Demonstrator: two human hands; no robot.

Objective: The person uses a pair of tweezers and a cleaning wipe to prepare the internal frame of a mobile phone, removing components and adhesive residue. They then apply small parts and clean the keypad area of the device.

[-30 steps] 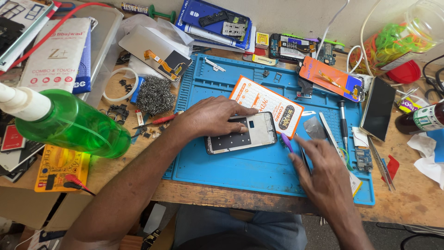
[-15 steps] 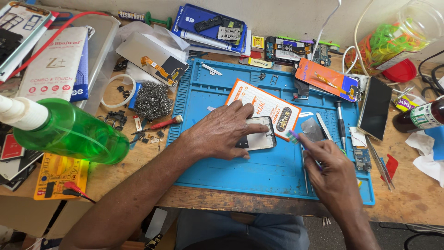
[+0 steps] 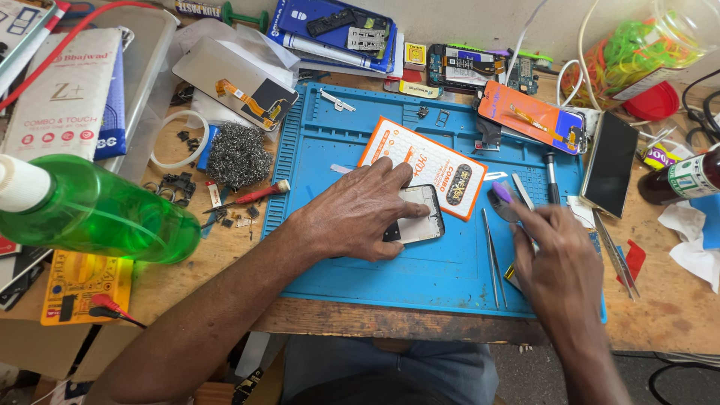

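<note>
Blue rubber mat [image 3: 375, 277] holds the small grey phone [image 3: 414, 225]; your left hand [image 3: 360, 214] presses it flat, your right hand [image 3: 559, 262] pinches a purple-tipped tool [image 3: 501, 193]. Next, aim carefully.

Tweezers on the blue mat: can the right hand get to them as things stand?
Probably yes. The tweezers lie bare on the blue mat, just left of the right hand, with nothing over them. That hand already holds a purple-tipped tool, though, which may hamper a grasp.

The left hand [image 3: 360, 217] presses flat on a phone [image 3: 417, 217] lying on the blue repair mat [image 3: 420, 277]. At the phone's three o'clock, the right hand [image 3: 559, 262] pinches a purple-tipped tool [image 3: 501, 193], tweezers [image 3: 493, 259] just beside it.
</note>
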